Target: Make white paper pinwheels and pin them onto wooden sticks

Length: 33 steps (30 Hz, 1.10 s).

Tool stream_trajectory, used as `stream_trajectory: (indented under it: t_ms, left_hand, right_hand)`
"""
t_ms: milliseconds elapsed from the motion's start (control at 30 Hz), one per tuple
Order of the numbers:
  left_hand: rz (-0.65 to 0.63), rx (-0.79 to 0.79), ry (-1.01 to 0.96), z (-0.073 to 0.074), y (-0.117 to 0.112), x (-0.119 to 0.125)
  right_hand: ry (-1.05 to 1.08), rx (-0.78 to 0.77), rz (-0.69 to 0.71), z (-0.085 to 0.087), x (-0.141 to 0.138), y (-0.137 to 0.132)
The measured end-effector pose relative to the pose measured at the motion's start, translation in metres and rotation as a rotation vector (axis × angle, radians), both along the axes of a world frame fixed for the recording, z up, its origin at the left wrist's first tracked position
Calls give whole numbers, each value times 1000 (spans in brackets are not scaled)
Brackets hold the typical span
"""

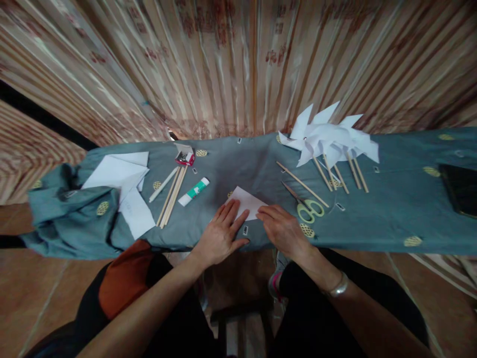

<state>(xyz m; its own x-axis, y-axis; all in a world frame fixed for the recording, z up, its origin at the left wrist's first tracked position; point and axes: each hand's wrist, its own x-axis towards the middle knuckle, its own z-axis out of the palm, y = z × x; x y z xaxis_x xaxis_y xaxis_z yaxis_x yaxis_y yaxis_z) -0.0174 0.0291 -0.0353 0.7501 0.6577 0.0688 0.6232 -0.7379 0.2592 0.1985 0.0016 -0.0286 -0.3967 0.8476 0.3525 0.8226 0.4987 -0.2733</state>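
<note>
A folded white paper (249, 201) lies on the blue-grey cloth (238, 164) in front of me. My left hand (221, 233) rests flat on the paper's near left corner, fingers stretched out. My right hand (283, 228) presses the paper's near right edge with fingers laid together and flat. Neither hand grips anything.
Green-handled scissors (307, 209) lie just right of my right hand. Several white paper pinwheels (328, 139) on sticks lie at the back right. A glue stick (194, 192), wooden sticks (171, 196), a red stapler box (185, 157) and white paper sheets (119, 174) are on the left. A dark tablet (460, 189) sits far right.
</note>
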Motion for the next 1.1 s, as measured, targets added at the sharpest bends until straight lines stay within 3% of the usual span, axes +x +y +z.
stream_trajectory:
  t_ms: [367,567,733,867,1100]
  left_hand:
    - [107,145,134,4,-31,-69]
    - [171,153,114,9,-42,-81]
    - [261,107,-22,23,-38,-73]
    - [283,-11,-162,27,-18,-49]
    - [307,-241,-288,18,20,-18]
  right_hand:
    - [-8,-2,5,-1,4,-3]
    - [124,-21,-15,0,13,2]
    - [160,-52,-216,2,20,8]
    - [117,-134,-189,0,17,11]
    - [216,-259,-203,-2,17,21]
